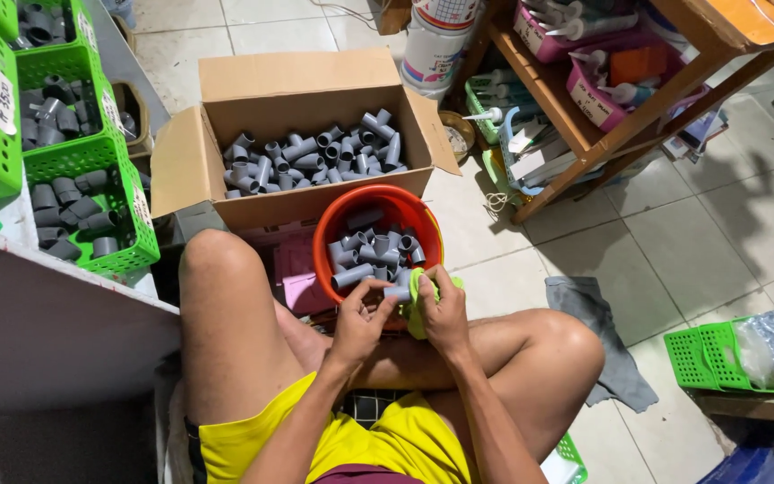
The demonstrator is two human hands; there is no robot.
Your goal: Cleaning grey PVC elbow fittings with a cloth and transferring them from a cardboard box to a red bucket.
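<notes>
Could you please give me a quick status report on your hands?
Left hand grips grey pipe fitting. Right hand presses green cloth on it. Orange bucket just beyond.

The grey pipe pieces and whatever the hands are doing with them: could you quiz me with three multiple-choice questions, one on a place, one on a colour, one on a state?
1. Where is the bucket?
A. on the wooden shelf
B. on the floor between the cardboard box and the person's knees
C. inside a green basket

2. What colour is the cloth in the right hand?
A. light green
B. red
C. black

3. How is the cardboard box?
A. taped shut
B. crushed flat
C. open, flaps out, with grey pipe pieces inside

Answers: 1 B, the orange bucket stands just in front of the box, by the knees. 2 A, a light green cloth shows in the fingers, next to the pipe piece that the left hand also holds. 3 C, the flaps spread wide over a heap of fittings.
</notes>
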